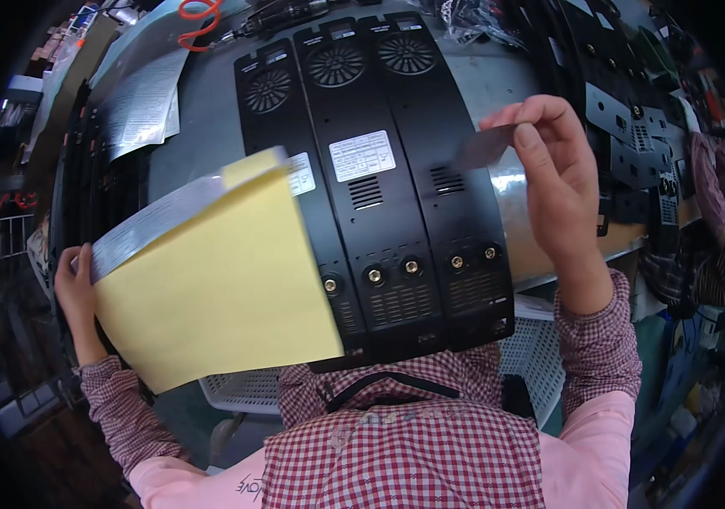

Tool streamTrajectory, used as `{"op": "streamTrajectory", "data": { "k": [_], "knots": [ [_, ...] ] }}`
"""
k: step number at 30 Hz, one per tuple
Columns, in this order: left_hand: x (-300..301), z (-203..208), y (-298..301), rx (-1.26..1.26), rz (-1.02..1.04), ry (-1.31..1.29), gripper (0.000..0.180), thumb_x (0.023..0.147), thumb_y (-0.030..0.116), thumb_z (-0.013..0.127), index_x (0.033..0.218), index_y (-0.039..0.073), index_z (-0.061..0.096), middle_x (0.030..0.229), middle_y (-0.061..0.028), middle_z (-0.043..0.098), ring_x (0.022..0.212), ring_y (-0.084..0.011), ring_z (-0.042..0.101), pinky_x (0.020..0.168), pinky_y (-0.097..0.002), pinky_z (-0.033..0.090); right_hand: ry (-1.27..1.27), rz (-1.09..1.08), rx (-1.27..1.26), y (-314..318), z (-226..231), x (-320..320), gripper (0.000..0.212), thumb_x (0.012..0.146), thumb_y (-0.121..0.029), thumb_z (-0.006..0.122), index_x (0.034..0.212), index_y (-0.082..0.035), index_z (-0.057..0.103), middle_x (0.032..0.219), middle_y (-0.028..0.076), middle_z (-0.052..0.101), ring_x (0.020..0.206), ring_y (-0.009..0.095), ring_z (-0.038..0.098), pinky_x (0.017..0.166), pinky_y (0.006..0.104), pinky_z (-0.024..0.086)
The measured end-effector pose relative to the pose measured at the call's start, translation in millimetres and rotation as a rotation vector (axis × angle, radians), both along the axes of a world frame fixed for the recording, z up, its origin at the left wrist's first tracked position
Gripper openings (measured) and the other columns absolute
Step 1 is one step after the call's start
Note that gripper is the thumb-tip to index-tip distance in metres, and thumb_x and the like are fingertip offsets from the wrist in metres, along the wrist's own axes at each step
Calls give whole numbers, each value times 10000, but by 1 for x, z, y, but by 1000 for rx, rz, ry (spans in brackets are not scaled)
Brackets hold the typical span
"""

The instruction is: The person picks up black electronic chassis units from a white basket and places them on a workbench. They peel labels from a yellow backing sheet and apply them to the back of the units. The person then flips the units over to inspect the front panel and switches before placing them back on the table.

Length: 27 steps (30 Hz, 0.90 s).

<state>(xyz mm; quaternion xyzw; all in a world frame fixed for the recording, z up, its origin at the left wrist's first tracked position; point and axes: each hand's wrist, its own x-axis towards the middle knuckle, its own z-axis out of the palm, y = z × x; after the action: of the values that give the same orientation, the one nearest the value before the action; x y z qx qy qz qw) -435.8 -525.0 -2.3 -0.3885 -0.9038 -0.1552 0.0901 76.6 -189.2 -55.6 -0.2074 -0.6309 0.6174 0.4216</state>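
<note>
- Left hand (74, 276): we see it pinching the left corner of a yellow sheet (218, 297), thumb on the near face; the fingers behind are partly hidden.
- Yellow sheet: tilted, slightly blurred, in front of the left black unit (282, 144) and covering part of it; along its upper edge we note a pale printed strip (159, 220); whether this is a second sheet we cannot tell.
- Right hand (562, 187): thumb and index finger pinch a small dark piece (488, 146) by its right end; the piece is blurred, above the right black unit (456, 229); contact with the unit we cannot judge.
- Three black units lie side by side on the bench (201, 119), round grilles at their far ends; the middle black unit (388, 229) bears a white label (362, 155); we see another, partly covered, on the left one.
- Surroundings: printed papers (142, 106) at far left; a red coiled hose (197, 21) beyond; a white basket (532, 352) near the right forearm.
</note>
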Motion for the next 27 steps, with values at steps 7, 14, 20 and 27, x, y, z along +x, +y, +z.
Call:
{"op": "streamTrajectory", "data": {
  "k": [7,14,20,27],
  "knots": [
    [149,14,125,219,-316,-13,298,894,126,689,1181,50,653,1169,-120,635,1084,-242,611,950,-357,464,-315,87,46,18,-6,1,126,958,-36,565,1084,-34,577,969,18,592,895,90,568,819,241,467],
    [318,-35,235,90,-706,-746,241,788,107,773,996,46,667,1195,-102,581,1229,-243,497,1062,-376,340,-350,249,389,37,-9,-10,173,910,24,588,1083,21,589,1024,63,595,930,135,580,827,256,477],
    [332,-70,254,140,-569,-952,153,776,147,787,825,35,696,1141,-116,591,1169,-257,519,998,-376,390,-392,276,493,50,-26,-11,229,864,46,606,1090,9,614,1025,73,622,902,161,608,796,282,496],
    [327,-94,266,299,-493,-922,120,797,138,759,843,42,705,1204,-127,594,1265,-343,466,1066,-443,329,-329,159,-78,46,-39,-9,519,889,17,643,1385,-49,504,978,51,624,861,108,617,745,231,516]
  ]
}}
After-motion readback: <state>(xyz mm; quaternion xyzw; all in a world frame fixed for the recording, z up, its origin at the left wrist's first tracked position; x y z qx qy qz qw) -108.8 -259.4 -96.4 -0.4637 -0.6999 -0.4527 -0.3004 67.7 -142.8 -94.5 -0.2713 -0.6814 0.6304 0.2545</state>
